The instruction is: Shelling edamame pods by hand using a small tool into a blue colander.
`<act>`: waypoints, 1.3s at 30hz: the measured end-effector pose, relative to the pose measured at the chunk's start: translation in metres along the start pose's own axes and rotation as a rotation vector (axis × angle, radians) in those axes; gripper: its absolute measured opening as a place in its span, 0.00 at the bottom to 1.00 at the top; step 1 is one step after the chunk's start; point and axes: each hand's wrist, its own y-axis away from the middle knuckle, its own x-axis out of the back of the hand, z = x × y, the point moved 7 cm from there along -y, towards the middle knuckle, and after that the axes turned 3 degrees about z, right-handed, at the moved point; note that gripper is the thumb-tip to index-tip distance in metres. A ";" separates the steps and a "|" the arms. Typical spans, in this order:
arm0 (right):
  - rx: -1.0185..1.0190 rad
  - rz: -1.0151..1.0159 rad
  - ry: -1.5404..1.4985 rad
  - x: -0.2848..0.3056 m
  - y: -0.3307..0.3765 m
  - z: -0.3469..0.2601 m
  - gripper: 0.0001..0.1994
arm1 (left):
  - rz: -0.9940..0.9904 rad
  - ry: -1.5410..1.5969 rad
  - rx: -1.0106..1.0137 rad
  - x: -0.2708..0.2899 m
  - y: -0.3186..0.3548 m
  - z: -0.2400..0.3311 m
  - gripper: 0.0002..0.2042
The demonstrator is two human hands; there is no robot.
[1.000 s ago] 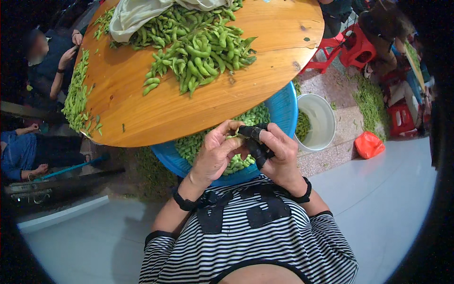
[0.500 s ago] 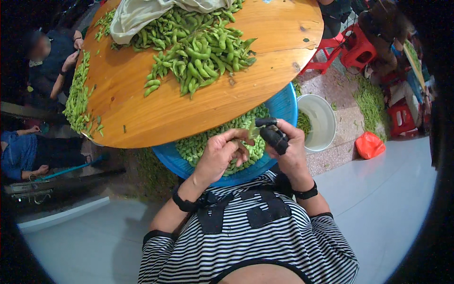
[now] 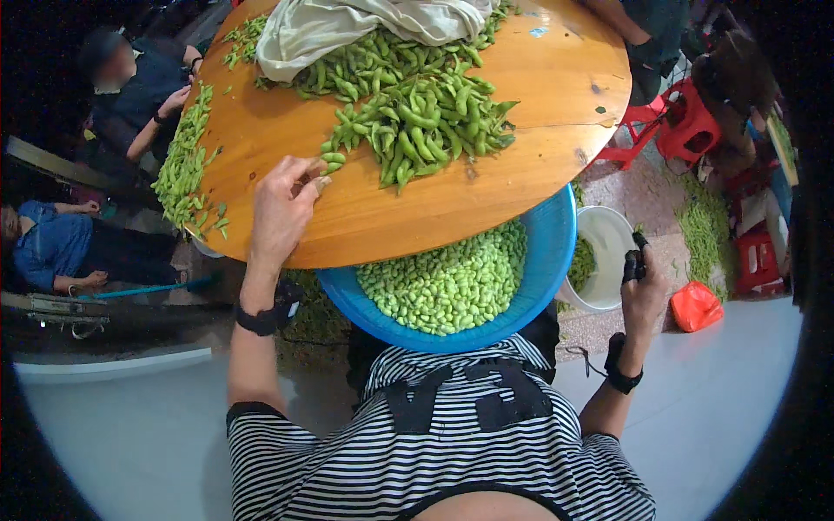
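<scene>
My left hand (image 3: 282, 208) reaches onto the round wooden table (image 3: 486, 187), its fingertips touching a green pod at the near edge of the pile of bean pods (image 3: 417, 122). My right hand (image 3: 641, 282) is out to the right, above a white bucket (image 3: 608, 260), fingers closed on a small black tool (image 3: 634, 260). A blue basin (image 3: 547, 278) full of shelled green beans (image 3: 447, 282) sits in my lap under the table's edge.
A pale cloth (image 3: 365, 22) lies over the far pods. More pods line the table's left rim (image 3: 182, 165). Other people sit at the left (image 3: 130, 87). Red stools (image 3: 686, 130) and a red bag (image 3: 695, 306) are at the right.
Both hands were together over the basin. Now my left hand has gone forward to the pod pile and my right hand has swung out right over the white bucket.
</scene>
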 end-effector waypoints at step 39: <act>-0.038 -0.828 -1.182 -0.068 0.056 -0.154 0.10 | -0.545 1.390 0.676 -0.147 0.108 0.097 0.08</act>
